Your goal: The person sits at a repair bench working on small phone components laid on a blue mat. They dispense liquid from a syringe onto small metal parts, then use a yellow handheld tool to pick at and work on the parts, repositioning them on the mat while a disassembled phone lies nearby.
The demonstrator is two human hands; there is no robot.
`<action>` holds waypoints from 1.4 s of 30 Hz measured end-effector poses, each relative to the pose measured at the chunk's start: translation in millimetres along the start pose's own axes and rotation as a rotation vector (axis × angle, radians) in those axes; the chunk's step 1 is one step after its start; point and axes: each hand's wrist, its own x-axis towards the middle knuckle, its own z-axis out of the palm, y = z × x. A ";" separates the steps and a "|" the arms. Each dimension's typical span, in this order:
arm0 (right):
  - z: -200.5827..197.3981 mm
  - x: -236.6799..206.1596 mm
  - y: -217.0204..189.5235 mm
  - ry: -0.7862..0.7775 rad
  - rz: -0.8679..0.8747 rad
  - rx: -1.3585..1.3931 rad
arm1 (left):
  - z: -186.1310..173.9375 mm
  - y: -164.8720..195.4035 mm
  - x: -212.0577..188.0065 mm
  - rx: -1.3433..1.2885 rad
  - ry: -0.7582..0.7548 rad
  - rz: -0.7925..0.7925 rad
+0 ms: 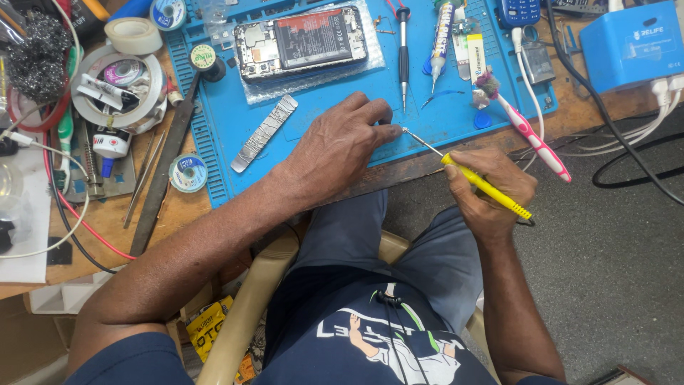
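My left hand (342, 142) rests palm down on the blue work mat (313, 107), its fingertips pinching a tiny part that I cannot make out. My right hand (491, 189) grips a yellow-handled soldering iron (484, 187), whose metal tip touches the spot at my left fingertips. An opened phone (299, 43) with its battery showing lies on a plastic sheet at the back of the mat.
A black screwdriver (403, 53), a glue tube (442, 39) and a pink toothbrush (534, 139) lie on the mat's right. A flat metal strip (263, 133), solder wick reels (188, 172), tweezers (146, 175) and tape rolls (121, 82) sit left. A blue box (630, 46) stands far right.
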 end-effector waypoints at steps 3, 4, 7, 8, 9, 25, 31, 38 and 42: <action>0.0 0.3 0.0 -0.006 0.001 0.005 | 1.4 -0.4 -0.1 0.003 0.006 0.006; 0.1 0.2 -0.2 -0.010 -0.004 -0.001 | 2.2 -0.5 0.0 0.001 0.003 0.001; 0.5 -0.4 -1.0 -0.008 0.002 0.012 | 4.2 -0.8 0.1 -0.001 -0.003 -0.005; 0.6 -0.9 -1.0 -0.010 -0.016 -0.013 | 4.4 -0.9 0.0 0.001 0.000 0.000; 0.5 -1.4 -0.8 -0.009 -0.035 -0.038 | 4.3 -1.3 -0.1 0.003 0.003 0.007; -8.3 1.0 5.7 0.015 0.019 0.046 | -3.7 -0.2 -0.6 0.000 -0.007 0.017; -11.7 7.8 1.7 -0.058 -0.026 0.017 | -5.7 -0.9 -1.2 0.000 -0.013 0.023; -10.4 5.6 3.3 -0.067 -0.004 0.019 | -2.6 -2.5 -1.5 0.001 -0.016 0.020; -10.4 5.7 4.2 -0.078 -0.006 0.016 | -0.3 -3.6 -1.8 0.004 -0.004 0.026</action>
